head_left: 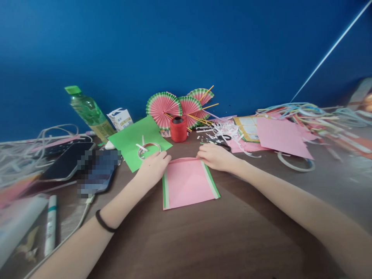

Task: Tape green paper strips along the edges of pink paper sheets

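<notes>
A pink sheet of paper point(188, 184) with green and white strips along its left and right edges lies on the brown table in front of me. Its far edge looks folded into a narrow band. My left hand point(154, 166) pinches the far left corner, fingers closed. At the far right corner, my right hand point(213, 155) grips the paper the same way. Just beyond my left hand is a green sheet point(124, 141) with a tape roll point(149, 149) on it. Black-handled scissors point(225, 144) lie behind my right hand, partly hidden.
Pleated watermelon-like paper fans point(164, 108) and a red thread spool point(178, 130) stand near the blue wall. To the left are a green bottle point(91, 112), a phone point(100, 170) and a marker point(50, 224). White paper shreds point(223, 130) and pink sheets point(281, 135) lie right.
</notes>
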A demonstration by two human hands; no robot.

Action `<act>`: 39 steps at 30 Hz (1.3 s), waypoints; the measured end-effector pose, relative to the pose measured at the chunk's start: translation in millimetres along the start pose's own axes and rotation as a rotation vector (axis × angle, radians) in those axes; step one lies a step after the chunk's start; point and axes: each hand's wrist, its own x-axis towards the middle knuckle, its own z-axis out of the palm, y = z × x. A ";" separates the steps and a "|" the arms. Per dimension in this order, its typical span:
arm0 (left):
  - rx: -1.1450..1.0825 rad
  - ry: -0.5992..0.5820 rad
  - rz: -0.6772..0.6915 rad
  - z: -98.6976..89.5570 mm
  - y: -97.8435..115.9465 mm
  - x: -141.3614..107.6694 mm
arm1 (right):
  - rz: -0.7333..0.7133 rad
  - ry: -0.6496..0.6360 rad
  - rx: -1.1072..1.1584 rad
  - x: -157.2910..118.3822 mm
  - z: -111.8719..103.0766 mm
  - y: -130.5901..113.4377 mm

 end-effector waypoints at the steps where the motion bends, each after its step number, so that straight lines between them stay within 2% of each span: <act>1: 0.027 -0.002 0.003 -1.4 2.1 -0.3 | 0.016 -0.014 -0.022 -0.1 -1.0 -1.7; 6: 0.107 -0.036 0.000 -7.0 10.1 -1.4 | 0.088 -0.053 -0.112 -0.2 -5.6 -11.5; 13: 0.112 -0.086 -0.010 -14.7 18.0 -2.1 | 0.103 -0.060 -0.153 -0.3 -4.5 -18.1; 27: 0.064 -0.241 -0.174 -27.9 35.6 -4.2 | 0.172 -0.107 -0.141 0.4 -10.0 -26.7; 39: 0.049 -0.257 -0.205 -26.2 44.6 -8.0 | 0.281 -0.229 -0.187 0.1 -26.2 -52.5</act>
